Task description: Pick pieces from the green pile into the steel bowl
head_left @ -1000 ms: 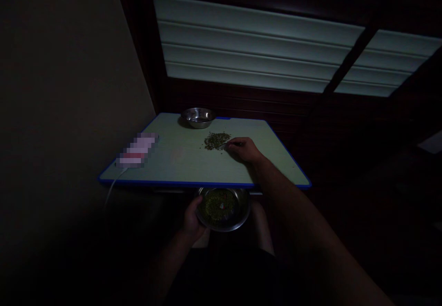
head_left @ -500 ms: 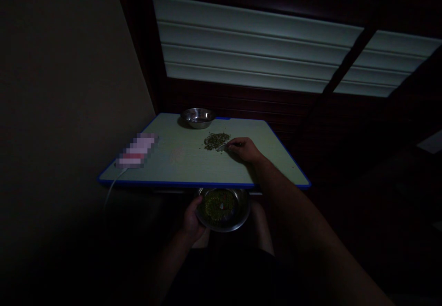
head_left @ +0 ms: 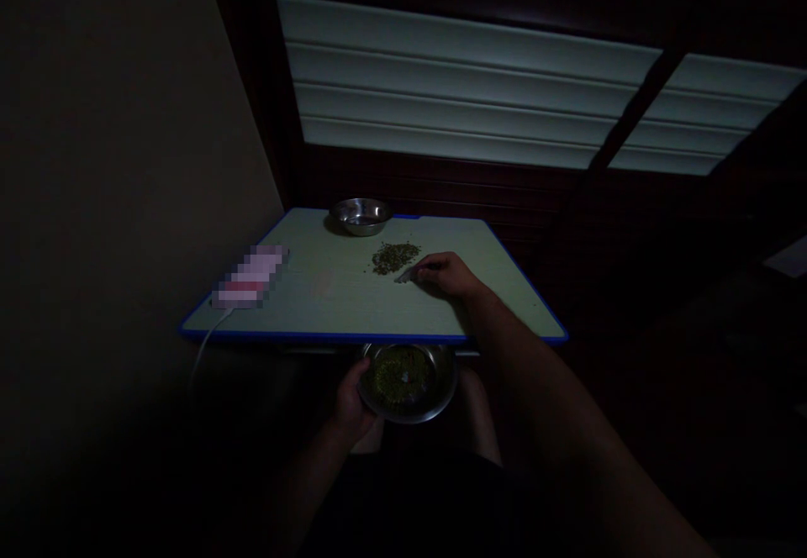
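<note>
A metal bowl (head_left: 441, 411) with small green grains (head_left: 394, 373) in it is held just below the table's front edge. My left hand (head_left: 351, 398) is closed on its left rim. On the table (head_left: 353, 310) lies a loose pile of small greenish-brown grains (head_left: 392, 257). My right hand (head_left: 446, 272) rests at the pile's near right side, its fingers pinching a thin greyish tool (head_left: 407, 273). The tool's tip touches the tabletop beside a few grains; its exact kind is too dark to tell.
A second metal bowl (head_left: 361, 217) stands at the back left of the table. A blurred-out pink and white object (head_left: 250, 276) with a white cable (head_left: 205, 348) lies at the left edge. A wall is on the left, and dark slatted panels (head_left: 441, 87) rise behind.
The thin tool in my right hand has moved slightly towards me, off the pile's near edge. My left hand and the bowl have stayed in place.
</note>
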`<state>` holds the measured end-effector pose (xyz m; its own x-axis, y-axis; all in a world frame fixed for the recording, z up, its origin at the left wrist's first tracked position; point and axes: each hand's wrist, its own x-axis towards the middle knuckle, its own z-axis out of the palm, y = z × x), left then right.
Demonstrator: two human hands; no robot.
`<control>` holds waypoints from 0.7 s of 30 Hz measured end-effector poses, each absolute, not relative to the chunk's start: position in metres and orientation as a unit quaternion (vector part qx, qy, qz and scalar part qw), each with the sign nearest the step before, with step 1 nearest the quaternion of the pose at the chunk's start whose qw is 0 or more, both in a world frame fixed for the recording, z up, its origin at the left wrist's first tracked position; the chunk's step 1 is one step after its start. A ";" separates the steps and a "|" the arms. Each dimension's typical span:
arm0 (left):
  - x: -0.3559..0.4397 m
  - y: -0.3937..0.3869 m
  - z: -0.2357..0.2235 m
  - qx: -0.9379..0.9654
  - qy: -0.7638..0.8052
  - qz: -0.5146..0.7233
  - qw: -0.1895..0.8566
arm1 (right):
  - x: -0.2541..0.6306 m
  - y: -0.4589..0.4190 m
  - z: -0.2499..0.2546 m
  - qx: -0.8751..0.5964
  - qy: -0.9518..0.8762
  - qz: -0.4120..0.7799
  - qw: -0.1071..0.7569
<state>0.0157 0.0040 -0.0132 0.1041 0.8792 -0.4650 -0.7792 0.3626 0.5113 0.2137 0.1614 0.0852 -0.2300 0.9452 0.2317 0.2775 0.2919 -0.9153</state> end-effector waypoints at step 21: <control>0.014 0.003 -0.010 0.068 0.365 0.565 0.737 | 0.216 0.168 0.085 -0.558 -0.621 0.309 0.456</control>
